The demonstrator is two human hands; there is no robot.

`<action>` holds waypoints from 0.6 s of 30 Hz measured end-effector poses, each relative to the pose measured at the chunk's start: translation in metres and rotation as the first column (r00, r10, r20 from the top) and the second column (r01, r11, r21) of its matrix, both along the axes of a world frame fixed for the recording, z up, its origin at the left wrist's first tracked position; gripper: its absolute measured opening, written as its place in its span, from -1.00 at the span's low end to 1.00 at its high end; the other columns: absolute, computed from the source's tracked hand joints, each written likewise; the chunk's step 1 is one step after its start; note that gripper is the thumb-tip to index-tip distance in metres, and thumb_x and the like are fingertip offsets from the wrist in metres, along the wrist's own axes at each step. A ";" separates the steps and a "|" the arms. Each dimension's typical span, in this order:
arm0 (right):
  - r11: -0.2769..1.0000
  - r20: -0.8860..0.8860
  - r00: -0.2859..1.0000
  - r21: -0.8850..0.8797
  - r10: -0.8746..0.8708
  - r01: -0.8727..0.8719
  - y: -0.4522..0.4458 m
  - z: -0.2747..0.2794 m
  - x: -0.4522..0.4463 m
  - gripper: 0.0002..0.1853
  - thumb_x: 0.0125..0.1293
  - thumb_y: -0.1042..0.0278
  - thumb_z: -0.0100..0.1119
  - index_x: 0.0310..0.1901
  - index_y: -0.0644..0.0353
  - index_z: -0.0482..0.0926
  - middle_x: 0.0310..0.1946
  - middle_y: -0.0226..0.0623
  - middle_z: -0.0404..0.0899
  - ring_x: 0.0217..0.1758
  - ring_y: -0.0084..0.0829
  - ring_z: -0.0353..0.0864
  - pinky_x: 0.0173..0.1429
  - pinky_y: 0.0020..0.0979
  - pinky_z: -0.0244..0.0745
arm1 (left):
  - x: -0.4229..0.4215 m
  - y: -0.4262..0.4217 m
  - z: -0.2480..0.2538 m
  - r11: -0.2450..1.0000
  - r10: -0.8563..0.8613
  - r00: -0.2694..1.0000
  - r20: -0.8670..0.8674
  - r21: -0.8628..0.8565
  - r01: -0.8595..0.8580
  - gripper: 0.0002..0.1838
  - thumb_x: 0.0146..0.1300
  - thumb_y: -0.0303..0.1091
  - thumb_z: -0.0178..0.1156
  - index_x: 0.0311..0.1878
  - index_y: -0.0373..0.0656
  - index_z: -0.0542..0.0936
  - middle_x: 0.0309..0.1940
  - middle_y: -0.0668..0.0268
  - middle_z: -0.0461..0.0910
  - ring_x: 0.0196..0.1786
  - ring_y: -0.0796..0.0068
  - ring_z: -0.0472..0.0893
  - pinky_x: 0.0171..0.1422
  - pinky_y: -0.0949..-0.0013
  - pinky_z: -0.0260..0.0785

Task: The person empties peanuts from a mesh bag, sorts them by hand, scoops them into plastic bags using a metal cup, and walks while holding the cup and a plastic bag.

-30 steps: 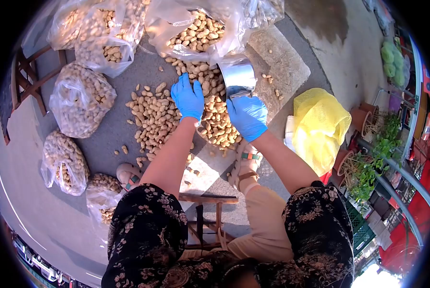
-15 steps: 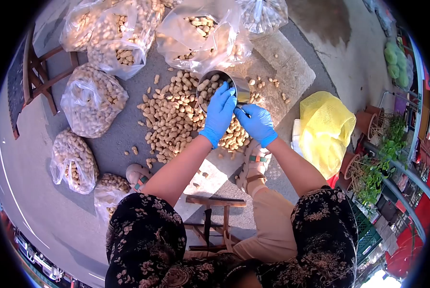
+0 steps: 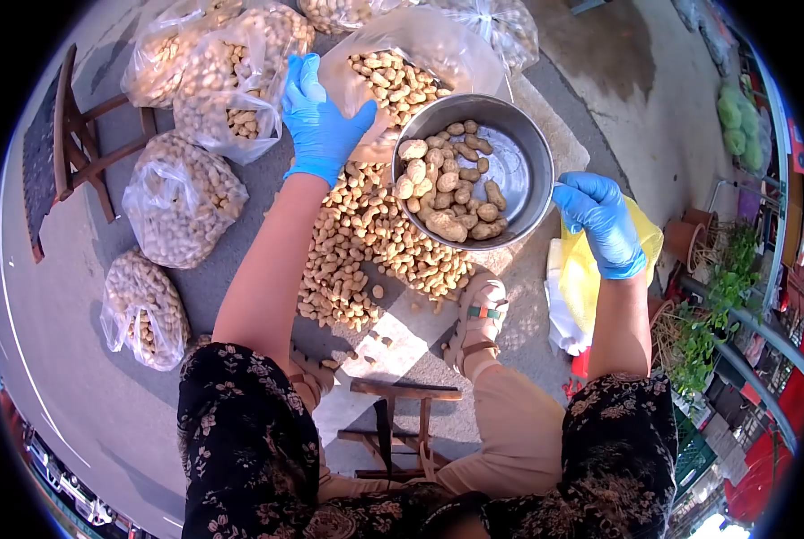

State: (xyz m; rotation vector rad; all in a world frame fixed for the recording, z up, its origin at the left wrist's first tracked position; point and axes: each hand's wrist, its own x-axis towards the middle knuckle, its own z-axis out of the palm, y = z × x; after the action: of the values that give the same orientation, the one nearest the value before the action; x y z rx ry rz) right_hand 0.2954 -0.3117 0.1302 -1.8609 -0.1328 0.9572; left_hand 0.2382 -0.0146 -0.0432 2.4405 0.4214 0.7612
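Your R hand [image 3: 602, 220] is clamped on the pan [image 3: 520, 154] handle; pan's part-full w/ peanuts, nr open bag [image 3: 438, 40] & heap [image 3: 348, 242]. Your L hand [image 3: 323, 117]: thumb spread from fingers, at bag's L edge, can't tell if touching.

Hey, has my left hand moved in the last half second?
Yes. Judged against the pale concrete slab, your left hand has moved left and forward, and it is now apart from the metal pan.
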 end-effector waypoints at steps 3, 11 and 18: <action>0.985 0.043 0.996 0.157 -0.074 0.067 0.010 0.003 0.018 -0.74 0.22 0.29 0.20 -0.59 0.20 0.55 -0.68 -0.53 0.41 -0.56 -0.72 0.30 -0.45 -0.58 0.20 | -0.010 -0.001 -0.017 0.999 -0.051 0.996 -0.074 0.008 0.052 0.05 -0.27 -0.10 0.42 0.28 -0.29 0.09 0.27 -0.14 0.08 0.33 -0.15 0.09 0.35 -0.03 -0.01; 0.911 0.867 0.317 -0.411 0.383 0.023 0.098 -0.065 0.032 -0.71 0.13 0.08 0.23 -0.51 0.16 0.60 -0.61 -0.29 0.58 -0.56 -0.35 0.58 -0.44 -0.37 0.46 | -0.016 -0.001 -0.027 0.984 0.077 0.944 -0.322 -0.128 -0.124 -0.66 0.11 -0.06 0.24 -0.22 -0.14 0.61 -0.08 0.24 0.53 -0.07 0.33 0.47 0.01 0.18 0.25; 0.537 0.538 -0.048 -0.843 0.842 -0.014 0.140 -0.091 0.027 -0.91 0.02 0.37 0.19 -0.58 0.09 0.60 -0.68 -0.29 0.54 -0.55 -0.31 0.61 -0.45 -0.38 0.49 | 0.007 0.044 0.015 0.333 -0.002 0.999 -0.041 -0.942 -0.038 -0.76 0.28 -0.16 0.13 -0.30 -0.14 0.57 -0.61 0.48 0.45 -0.55 0.74 0.33 -0.50 0.61 0.10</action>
State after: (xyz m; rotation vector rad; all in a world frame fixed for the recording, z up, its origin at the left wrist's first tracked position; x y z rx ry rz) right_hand 0.3224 -0.1716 0.0390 -2.9398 -1.6740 -0.1784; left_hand 0.2447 0.0291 -0.0285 1.2864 0.6705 0.2800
